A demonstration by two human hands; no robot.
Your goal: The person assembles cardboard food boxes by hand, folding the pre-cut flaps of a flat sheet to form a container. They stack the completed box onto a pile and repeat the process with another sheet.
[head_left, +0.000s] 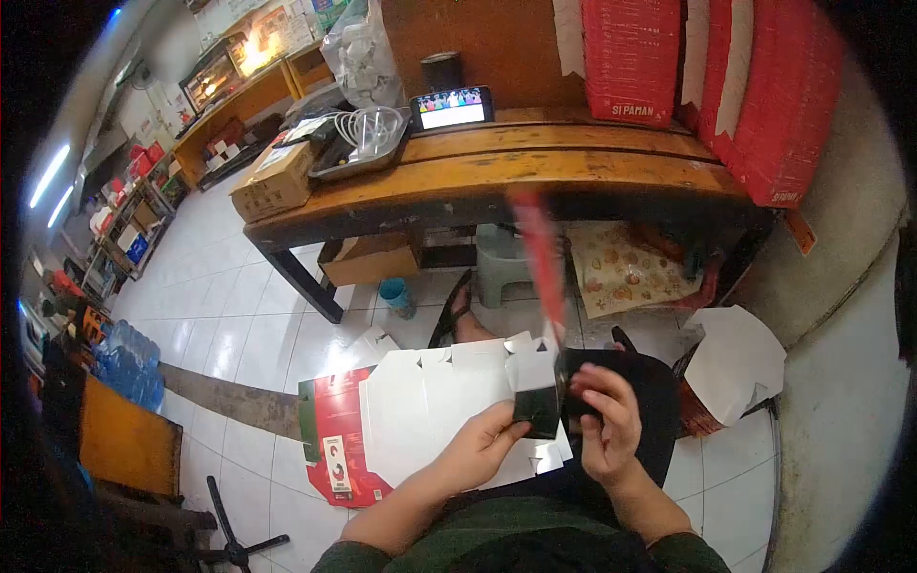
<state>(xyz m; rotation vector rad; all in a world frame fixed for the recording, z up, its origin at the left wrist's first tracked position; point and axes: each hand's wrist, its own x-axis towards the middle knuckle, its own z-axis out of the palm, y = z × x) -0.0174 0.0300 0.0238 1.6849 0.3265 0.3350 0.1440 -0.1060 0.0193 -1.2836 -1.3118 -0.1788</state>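
A flat carton blank (435, 396), plain white on its upper face, lies across my lap. Its left end is folded over and shows red and green print. My left hand (482, 446) pinches the blank near its right end, thumb on a dark green panel there. Above this end a red flap (541, 253) stands up, blurred by motion. Just right of the raised part is my right hand (609, 420), fingers apart and slightly curled, with nothing visible in it.
A wooden bench (573, 172) ahead bears a lit phone (452, 108), a metal tray (368, 148), a cardboard box (277, 181) and red stacks of folded cartons (630, 62). Beneath it are a stool (506, 263) and a blue cup (395, 296). More carton blanks (735, 363) stand at right.
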